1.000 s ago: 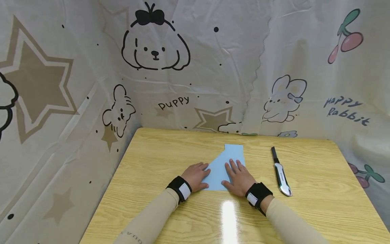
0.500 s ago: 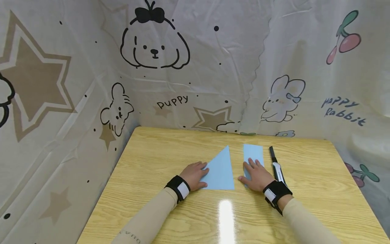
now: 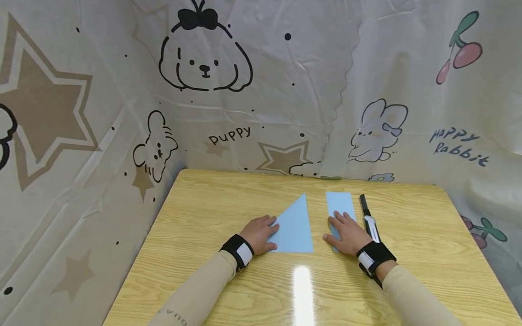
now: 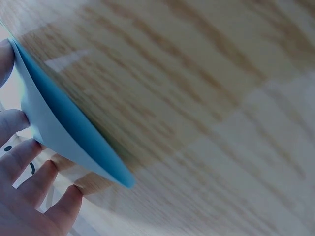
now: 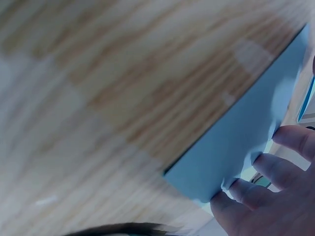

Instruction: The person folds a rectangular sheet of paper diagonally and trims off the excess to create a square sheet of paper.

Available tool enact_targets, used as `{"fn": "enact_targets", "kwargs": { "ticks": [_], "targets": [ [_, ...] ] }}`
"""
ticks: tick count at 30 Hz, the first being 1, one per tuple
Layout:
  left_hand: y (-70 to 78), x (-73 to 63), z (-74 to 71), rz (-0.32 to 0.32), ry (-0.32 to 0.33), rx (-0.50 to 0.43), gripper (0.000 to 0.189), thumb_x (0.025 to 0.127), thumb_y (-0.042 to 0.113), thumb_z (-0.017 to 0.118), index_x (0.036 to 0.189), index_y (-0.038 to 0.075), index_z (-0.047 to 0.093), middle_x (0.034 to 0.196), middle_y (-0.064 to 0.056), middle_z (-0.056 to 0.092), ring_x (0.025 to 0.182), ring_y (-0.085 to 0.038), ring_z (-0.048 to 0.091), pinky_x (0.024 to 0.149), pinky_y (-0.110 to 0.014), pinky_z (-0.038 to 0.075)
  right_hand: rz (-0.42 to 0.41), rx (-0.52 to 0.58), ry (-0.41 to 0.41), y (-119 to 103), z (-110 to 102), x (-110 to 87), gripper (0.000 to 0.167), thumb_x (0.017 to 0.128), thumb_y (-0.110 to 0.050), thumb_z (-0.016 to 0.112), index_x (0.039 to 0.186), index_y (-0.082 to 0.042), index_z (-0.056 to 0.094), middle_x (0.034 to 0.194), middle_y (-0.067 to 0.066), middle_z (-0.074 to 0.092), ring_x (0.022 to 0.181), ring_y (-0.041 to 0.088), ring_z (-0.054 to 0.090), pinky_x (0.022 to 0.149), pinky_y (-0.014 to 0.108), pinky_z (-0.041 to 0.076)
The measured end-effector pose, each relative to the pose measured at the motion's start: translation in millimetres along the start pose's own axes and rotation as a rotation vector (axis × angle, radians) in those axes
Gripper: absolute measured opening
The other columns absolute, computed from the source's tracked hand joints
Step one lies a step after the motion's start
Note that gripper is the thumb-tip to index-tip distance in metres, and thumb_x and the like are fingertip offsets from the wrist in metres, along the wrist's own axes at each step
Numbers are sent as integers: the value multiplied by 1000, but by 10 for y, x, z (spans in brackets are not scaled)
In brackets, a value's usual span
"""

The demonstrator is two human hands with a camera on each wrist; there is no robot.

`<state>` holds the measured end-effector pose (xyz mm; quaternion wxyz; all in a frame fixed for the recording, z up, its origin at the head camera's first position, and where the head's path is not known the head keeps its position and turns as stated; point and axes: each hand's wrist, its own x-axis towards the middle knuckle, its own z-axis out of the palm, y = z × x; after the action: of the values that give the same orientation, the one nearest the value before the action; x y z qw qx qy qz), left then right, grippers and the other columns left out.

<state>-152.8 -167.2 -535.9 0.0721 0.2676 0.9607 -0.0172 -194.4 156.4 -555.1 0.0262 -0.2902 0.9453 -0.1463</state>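
A light blue paper triangle [image 3: 294,231] lies on the wooden table in the head view, its tall point toward the back. My left hand [image 3: 256,235] rests flat at its left corner, fingertips touching the paper. The left wrist view shows two layers of the folded paper [image 4: 54,130], gaping slightly along one edge. To the right lies a separate blue paper strip [image 3: 339,200], with my right hand [image 3: 350,234] resting on its near half, fingers extended. In the right wrist view the fingertips press along one side of the strip [image 5: 236,130]. The strip's near end is mostly hidden by the hand.
A utility knife [image 3: 372,227] with a black tip lies just right of the strip, its lower end hidden behind the right wrist strap [image 3: 377,259]. A printed curtain [image 3: 265,90] stands behind the table [image 3: 228,194] and along its left side.
The right hand has slid the strip right, away from the triangle and close to the knife; earlier the strip and the triangle lay together. The left hand has stayed at the triangle's corner.
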Motion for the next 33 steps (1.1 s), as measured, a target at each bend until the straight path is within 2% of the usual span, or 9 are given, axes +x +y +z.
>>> {"fn": "enact_targets", "kwargs": {
  "ticks": [4, 10, 18, 20, 24, 28, 33],
  "targets": [
    [9, 0, -4, -1, 2, -6, 67, 87, 52, 63, 142, 16, 49, 149, -8, 38, 137, -28, 35, 109, -42, 33, -7, -2, 21, -6, 15, -9, 62, 92, -41, 62, 136, 1, 50, 143, 28, 38, 131, 52, 32, 103, 61, 31],
    [4, -11, 6, -10, -13, -28, 77, 83, 60, 63, 144, 16, 46, 151, -7, 36, 138, -28, 33, 109, -43, 32, -2, -9, 20, -12, 40, -6, 63, 91, -42, 62, 136, 0, 50, 144, 27, 38, 132, 50, 32, 105, 59, 29],
    [13, -16, -3, -8, 4, -17, 79, 80, 62, 65, 142, 16, 48, 150, -7, 37, 137, -28, 35, 108, -43, 34, -6, -70, 21, -6, -5, 39, 64, 90, -43, 64, 136, -2, 49, 142, 27, 41, 129, 50, 36, 102, 61, 32],
    [0, -26, -2, -7, 2, -15, 79, 80, 62, 64, 142, 16, 48, 150, -7, 37, 137, -28, 35, 108, -43, 34, -8, -79, 39, -41, -18, 95, 65, 90, -43, 64, 137, -2, 48, 141, 28, 41, 129, 49, 36, 102, 61, 32],
    [-21, -50, -10, -18, -4, -16, 79, 80, 62, 64, 143, 16, 48, 150, -7, 37, 137, -28, 35, 108, -44, 34, -13, -28, 70, -189, -51, 300, 65, 91, -41, 62, 138, 1, 47, 138, 29, 44, 130, 47, 36, 105, 58, 31],
    [-17, -60, -25, -25, -9, -13, 79, 81, 62, 64, 143, 16, 47, 151, -7, 36, 137, -28, 34, 108, -44, 34, 25, 56, 12, -357, -35, 554, 66, 94, -42, 58, 142, 0, 43, 138, 27, 45, 132, 45, 35, 106, 55, 31],
    [-3, -42, -25, -15, -22, -9, 79, 82, 62, 63, 144, 17, 46, 152, -6, 35, 138, -28, 33, 108, -45, 33, 93, 112, -71, -507, 30, 730, 69, 94, -41, 58, 146, -1, 36, 141, 26, 42, 132, 45, 35, 105, 56, 32]
  ]
}}
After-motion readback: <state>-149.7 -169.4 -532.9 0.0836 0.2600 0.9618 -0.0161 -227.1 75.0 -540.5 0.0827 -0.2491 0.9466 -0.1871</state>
